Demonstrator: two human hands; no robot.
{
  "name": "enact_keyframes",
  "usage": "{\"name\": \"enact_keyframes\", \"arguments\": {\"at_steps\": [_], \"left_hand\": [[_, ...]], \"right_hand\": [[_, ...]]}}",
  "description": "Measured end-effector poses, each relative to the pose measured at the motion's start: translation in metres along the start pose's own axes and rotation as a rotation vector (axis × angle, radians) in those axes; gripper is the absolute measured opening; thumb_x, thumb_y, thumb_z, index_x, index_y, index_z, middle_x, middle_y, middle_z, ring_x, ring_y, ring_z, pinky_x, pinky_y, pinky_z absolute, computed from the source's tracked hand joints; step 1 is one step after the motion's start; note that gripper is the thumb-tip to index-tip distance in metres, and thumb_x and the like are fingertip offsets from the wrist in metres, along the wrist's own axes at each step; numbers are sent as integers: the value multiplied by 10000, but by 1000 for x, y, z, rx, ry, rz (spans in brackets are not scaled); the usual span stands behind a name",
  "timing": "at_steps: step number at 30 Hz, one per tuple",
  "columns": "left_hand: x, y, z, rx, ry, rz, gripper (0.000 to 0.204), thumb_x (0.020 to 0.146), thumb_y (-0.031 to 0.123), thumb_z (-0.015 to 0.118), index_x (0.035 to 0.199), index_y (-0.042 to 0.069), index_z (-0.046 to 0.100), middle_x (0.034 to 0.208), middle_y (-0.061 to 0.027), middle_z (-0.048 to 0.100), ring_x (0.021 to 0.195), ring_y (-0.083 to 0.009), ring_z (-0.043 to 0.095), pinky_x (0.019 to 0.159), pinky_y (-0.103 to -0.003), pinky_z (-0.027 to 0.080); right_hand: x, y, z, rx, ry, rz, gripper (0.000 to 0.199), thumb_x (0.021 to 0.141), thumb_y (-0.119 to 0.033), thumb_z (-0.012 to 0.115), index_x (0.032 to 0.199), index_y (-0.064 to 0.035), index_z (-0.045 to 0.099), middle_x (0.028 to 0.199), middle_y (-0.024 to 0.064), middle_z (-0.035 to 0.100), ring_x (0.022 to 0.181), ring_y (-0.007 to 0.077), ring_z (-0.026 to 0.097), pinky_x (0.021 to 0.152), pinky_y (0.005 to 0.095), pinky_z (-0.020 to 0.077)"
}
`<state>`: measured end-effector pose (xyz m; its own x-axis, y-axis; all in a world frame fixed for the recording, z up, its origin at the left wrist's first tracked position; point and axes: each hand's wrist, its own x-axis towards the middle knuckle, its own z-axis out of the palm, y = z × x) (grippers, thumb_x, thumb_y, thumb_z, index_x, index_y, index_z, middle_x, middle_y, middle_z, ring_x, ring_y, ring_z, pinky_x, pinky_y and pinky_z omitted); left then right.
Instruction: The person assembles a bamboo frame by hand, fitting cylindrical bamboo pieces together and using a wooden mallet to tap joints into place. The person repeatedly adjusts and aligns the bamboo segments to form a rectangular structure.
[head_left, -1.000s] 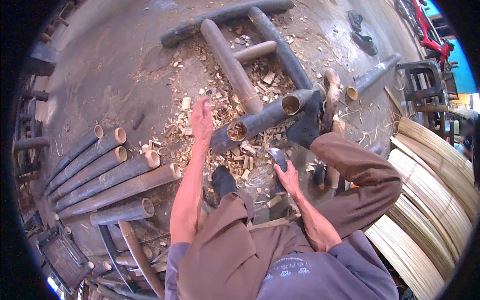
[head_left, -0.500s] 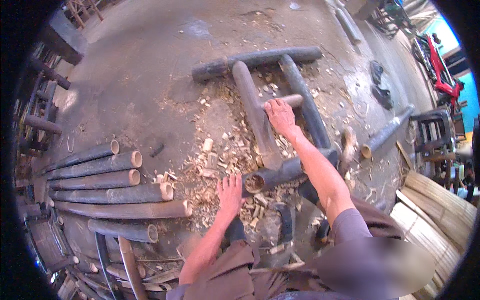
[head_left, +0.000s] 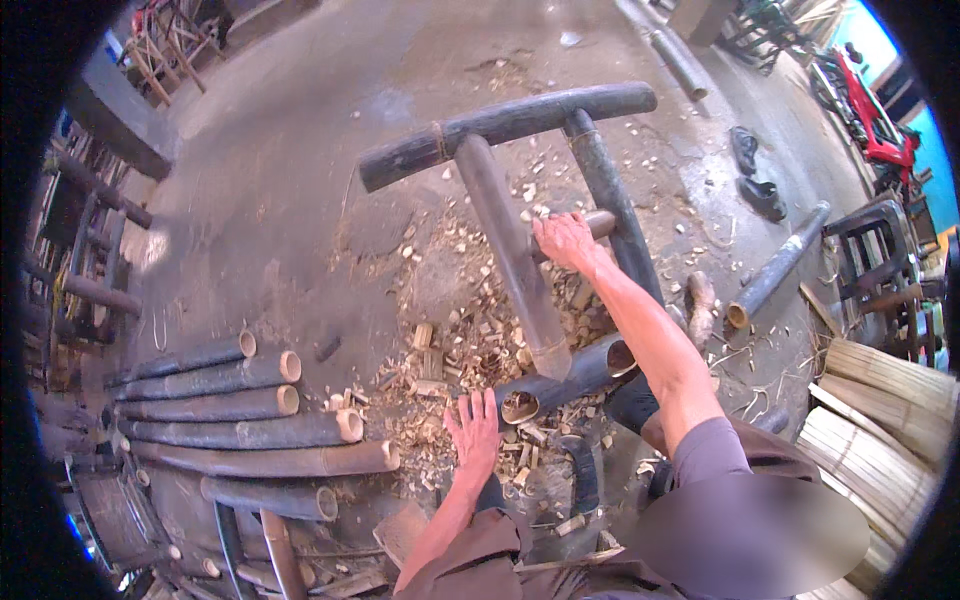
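A frame of dark bamboo poles stands tilted over the floor, its far pole lying across the top. Two uprights run from it toward me: the left upright and the right upright, joined by a short bamboo crossbar. My right hand is closed around that crossbar near the left upright. The near bamboo pole lies in front of my legs, with round openings showing in it. My left hand has its fingers spread beside this pole's left end; whether they touch it I cannot tell.
Bamboo chips litter the floor around the frame. Several cut bamboo poles lie at left. A single pole, black sandals, a dark chair and flattened bamboo panels are at right. A curved dark tool-like piece lies near my feet.
My right hand has raised and tilted the frame by its crossbar. The right upright has come away from the near pole, baring an opening. My left hand remains beside the pole's left end.
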<state>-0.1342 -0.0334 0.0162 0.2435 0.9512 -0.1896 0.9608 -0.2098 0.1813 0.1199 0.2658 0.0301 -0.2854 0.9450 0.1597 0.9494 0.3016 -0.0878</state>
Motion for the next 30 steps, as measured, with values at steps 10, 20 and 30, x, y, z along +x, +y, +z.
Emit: {"name": "enact_keyframes", "arguments": {"at_steps": [10,20,30], "left_hand": [[-4,-5,-34,-372,-335,44,787,813,367,709,1484,165,350,1503,-139,348,1384,-317,331,1101,-579,252],[-53,-22,-435,-1097,325,418,724,935,563,509,1411,22,438,1347,-146,563,1256,-244,508,1065,-364,362],[-128,81,-425,92,324,370,946,726,601,733,1420,60,387,1161,-205,590,1081,-353,612,897,-454,498]], "right_hand": [[-142,-39,-160,-53,396,157,223,970,-235,445,1019,-126,633,1048,48,636,1127,209,562,1041,478,276],[-247,-61,-185,49,510,276,219,997,-240,394,1083,-173,585,1168,29,577,1268,203,466,1133,497,164],[-242,-92,-137,1662,946,1115,916,853,-641,599,1477,-53,274,1388,179,432,1246,307,471,1046,435,388]]}}
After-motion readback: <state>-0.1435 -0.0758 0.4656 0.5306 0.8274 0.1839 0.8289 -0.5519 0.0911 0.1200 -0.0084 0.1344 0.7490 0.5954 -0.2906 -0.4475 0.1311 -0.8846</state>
